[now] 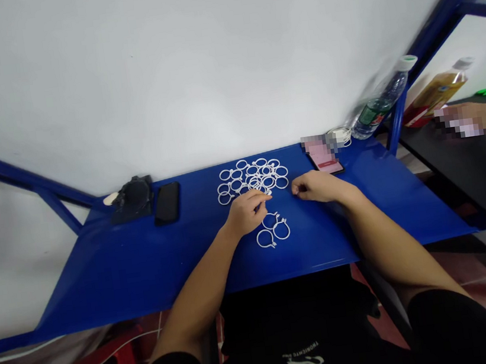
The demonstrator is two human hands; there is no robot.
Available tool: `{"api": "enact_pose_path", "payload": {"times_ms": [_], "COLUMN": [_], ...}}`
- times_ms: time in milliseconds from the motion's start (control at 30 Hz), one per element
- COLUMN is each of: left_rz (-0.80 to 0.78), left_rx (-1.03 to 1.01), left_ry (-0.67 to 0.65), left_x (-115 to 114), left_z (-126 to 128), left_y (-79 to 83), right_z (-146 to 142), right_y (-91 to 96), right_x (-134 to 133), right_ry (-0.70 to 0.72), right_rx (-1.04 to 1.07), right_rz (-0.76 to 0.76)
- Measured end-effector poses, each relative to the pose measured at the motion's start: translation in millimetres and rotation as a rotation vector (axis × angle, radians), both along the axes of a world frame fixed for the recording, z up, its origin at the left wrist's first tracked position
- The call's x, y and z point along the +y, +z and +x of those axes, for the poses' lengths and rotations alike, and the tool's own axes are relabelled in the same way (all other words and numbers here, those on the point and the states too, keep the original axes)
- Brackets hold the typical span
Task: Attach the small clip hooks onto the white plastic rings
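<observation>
Several white plastic rings with small clasp tabs [281,171] lie in a loose pile on the blue table [138,267]. At the near edge of this pile is my left hand [247,211], thumb and forefinger pinched on a white ring whose tab [268,192] shows at the fingertips; the hand hides the rest. Closer to me lie three more white rings [281,230], apart from the pile. My right hand [319,186] rests on the table right of the pile, its fingers curled closed. Whatever it may hold is hidden.
A black phone [167,203] and a dark plastic bag [133,197] lie at left. Behind my right hand are a lit phone [323,159], a white cable [339,135] and a leaning water bottle [382,101]. Another person's hand [476,117] is over the black table at right.
</observation>
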State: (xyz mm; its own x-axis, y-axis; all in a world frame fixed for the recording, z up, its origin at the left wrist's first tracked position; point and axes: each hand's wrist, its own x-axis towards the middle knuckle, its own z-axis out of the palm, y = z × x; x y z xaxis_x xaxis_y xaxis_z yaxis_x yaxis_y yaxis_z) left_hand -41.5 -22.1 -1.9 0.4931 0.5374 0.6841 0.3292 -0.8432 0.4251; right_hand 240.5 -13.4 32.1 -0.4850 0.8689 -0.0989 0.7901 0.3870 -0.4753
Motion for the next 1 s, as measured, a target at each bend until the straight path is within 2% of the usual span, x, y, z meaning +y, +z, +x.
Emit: {"api": "enact_pose_path", "payload": {"times_ms": [167,367,567,833,1000], "left_rz": [-0.036,-0.023,-0.077,-0.067,-0.065], "left_rx": [-0.035,-0.082,-0.018,0.018,0.055], "left_ry": [0.016,-0.016,-0.044,0.095,0.070], "left_x": [1,2,2,0,-1], "left_z": [-3,-4,-7,-6,-1], "left_y": [-0.8,1.7,1.9,-1.1,-5.9], "right_z": [-11,-18,-17,-17,-19], "right_y": [-9.0,-10.7,-12.4,-14.7,-12.8], "right_x": [1,0,1,2,2], "right_ry": [0.039,0.029,0.025,0.029,0.029], "right_rx": [0.085,0.072,0.081,0.084,0.106], "right_rz": [0.121,0.121,0.101,0.100,0.157]}}
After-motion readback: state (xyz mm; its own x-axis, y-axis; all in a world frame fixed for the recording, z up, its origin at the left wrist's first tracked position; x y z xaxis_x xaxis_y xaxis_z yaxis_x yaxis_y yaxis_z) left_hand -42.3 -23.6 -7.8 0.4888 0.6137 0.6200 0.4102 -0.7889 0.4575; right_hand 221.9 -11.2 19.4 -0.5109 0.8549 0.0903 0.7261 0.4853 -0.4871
